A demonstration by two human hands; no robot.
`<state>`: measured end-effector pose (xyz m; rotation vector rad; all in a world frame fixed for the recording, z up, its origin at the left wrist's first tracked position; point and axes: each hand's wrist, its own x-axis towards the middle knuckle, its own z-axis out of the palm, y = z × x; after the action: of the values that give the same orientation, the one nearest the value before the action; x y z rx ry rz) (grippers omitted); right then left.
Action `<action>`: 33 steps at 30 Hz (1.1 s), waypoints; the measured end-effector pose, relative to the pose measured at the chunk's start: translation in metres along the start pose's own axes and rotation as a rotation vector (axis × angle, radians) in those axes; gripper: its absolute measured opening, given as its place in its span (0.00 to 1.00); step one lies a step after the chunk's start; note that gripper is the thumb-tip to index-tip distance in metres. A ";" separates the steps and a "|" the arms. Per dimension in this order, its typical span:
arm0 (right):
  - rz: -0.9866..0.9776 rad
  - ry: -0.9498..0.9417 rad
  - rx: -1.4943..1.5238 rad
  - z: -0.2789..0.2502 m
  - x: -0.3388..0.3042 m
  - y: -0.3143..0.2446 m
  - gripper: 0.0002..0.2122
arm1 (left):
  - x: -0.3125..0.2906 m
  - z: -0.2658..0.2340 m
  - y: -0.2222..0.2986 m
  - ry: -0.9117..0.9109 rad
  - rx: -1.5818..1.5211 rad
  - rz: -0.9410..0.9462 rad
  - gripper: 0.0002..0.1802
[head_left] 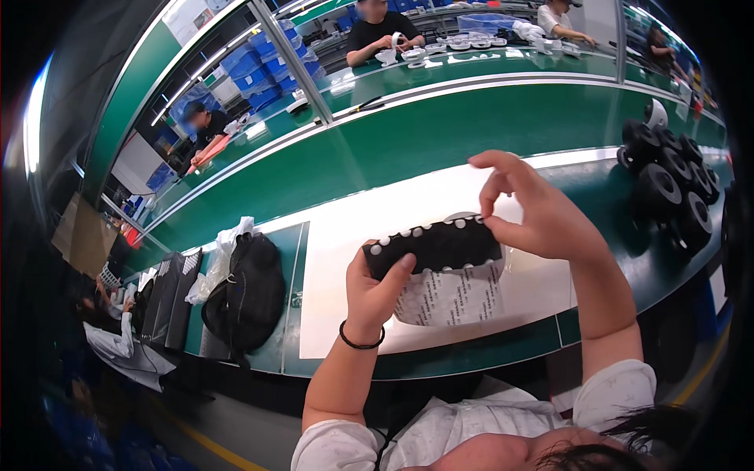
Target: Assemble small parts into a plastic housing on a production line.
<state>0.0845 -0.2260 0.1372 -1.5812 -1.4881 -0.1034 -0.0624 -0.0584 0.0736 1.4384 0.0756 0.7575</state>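
Two pinches, left hand (372,292) and right hand (543,217), on black strip (449,246); blue bins (250,72), contents unclear

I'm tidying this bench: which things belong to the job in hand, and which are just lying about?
Apparently in use:
black strip with white dots, in the left hand, right hand at its corner
printed white sheet below it
white mat underneath

Seemingly lying about:
black bag
clear plastic
black round parts, right side

White printed sheet (455,301): small dark lettering, repeated in rows.
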 end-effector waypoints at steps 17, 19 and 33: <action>-0.078 0.032 0.015 0.025 -0.012 -0.035 0.30 | -0.012 0.008 -0.002 -0.125 0.172 0.040 0.06; -0.079 -0.006 -0.037 0.022 -0.017 -0.047 0.30 | -0.013 0.011 0.002 -0.136 0.156 0.019 0.06; 0.263 0.000 0.197 0.006 0.002 0.006 0.31 | -0.011 0.001 0.012 -0.588 0.254 0.061 0.07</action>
<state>0.0868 -0.2198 0.1323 -1.5980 -1.2374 0.1886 -0.0751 -0.0655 0.0804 1.8626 -0.3362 0.3557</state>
